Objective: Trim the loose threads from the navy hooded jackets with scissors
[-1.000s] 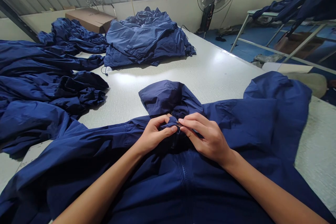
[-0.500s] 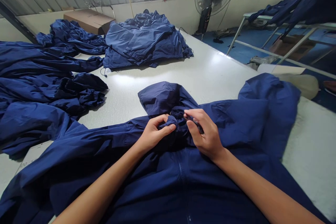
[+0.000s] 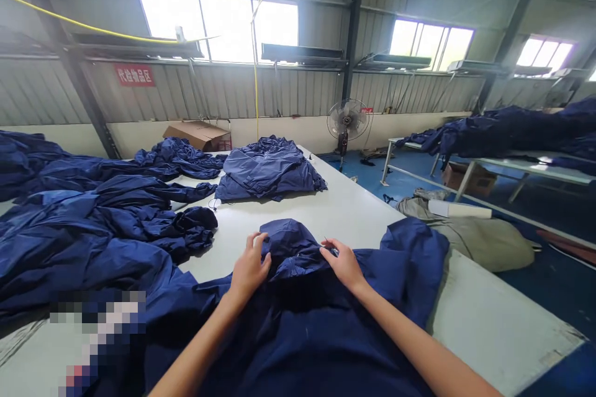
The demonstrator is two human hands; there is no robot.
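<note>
A dark blue hooded jacket (image 3: 307, 335) lies spread in front of me, its hood (image 3: 286, 239) pointing away. My left hand (image 3: 250, 265) is at the left edge of the hood, fingers curved and apart, with no cloth visibly gripped. My right hand (image 3: 343, 262) is at the hood's right side, thumb and fingers closed around a small dark tool, mostly hidden by the hand. Between the hands, the neck opening shows crumpled cloth. One sleeve of the jacket (image 3: 414, 254) is bunched at the right.
Heaped blue garments (image 3: 93, 229) cover the left of the white table (image 3: 484, 322). A stack of folded jackets (image 3: 270, 167) sits at the far end. Beyond are a cardboard box (image 3: 198, 133), a standing fan (image 3: 347, 121), a sack (image 3: 484, 242) and another garment-laden table (image 3: 512, 130).
The view has tilted up, showing windows and more wall. My left hand has let go of the bunched cloth and spread its fingers. The hands are farther apart around the hood.
</note>
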